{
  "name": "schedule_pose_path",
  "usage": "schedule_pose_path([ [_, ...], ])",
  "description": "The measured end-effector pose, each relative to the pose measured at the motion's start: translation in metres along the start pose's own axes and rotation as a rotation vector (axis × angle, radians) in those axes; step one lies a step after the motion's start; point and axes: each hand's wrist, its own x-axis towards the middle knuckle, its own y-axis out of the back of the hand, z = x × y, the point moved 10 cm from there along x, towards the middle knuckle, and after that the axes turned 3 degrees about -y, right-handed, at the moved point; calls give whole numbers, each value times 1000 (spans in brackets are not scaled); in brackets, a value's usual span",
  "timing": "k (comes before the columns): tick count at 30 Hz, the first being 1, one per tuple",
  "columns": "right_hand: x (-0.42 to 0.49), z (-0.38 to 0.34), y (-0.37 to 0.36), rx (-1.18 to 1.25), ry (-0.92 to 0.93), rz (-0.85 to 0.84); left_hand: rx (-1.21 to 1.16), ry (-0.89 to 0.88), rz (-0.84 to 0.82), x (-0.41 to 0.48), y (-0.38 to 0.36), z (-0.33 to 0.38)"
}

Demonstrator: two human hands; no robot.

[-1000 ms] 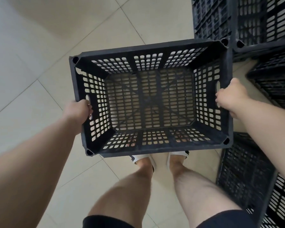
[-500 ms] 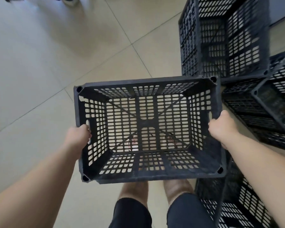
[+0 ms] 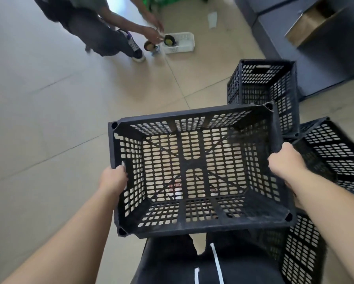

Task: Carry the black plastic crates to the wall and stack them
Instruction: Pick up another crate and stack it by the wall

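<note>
Black crate [image 3: 200,173]'s up above the other crates [image 3: 262,83] now, left hand [image 3: 112,179] and right hand [image 3: 284,160] clenched on its ends, so I'm off to stack it.

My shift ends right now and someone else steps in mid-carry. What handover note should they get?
Left hand grips the carried crate at its left handle slot; right hand grips its right rim. The crate is empty and off the floor.
Three other crates sit at the right: one ahead, one tilted, one nearest.
Done: one crate lifted.
Left: carry it to the wall, then stack the rest.
A person bends over a white basket ahead.
</note>
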Motion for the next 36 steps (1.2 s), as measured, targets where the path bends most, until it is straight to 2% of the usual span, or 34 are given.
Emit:
schedule_pose_path([
  [6, -41, -21, 45, -58, 159, 11, -75, 24, 66, -55, 52, -16],
  [12, -87, -52, 77, -149, 415, -3, -137, 120, 159, -90, 92, -101],
  [17, -146, -83, 77, -268, 656, 0, -317, 217, 278, -184, 119, -162],
  [28, -355, -135, -23, -415, 1028, -23, -670, 360, 547, -323, 213, -362],
  [36, -546, -119, -130, -493, 1309, -80, -825, 486, 717, -427, 278, -535],
])
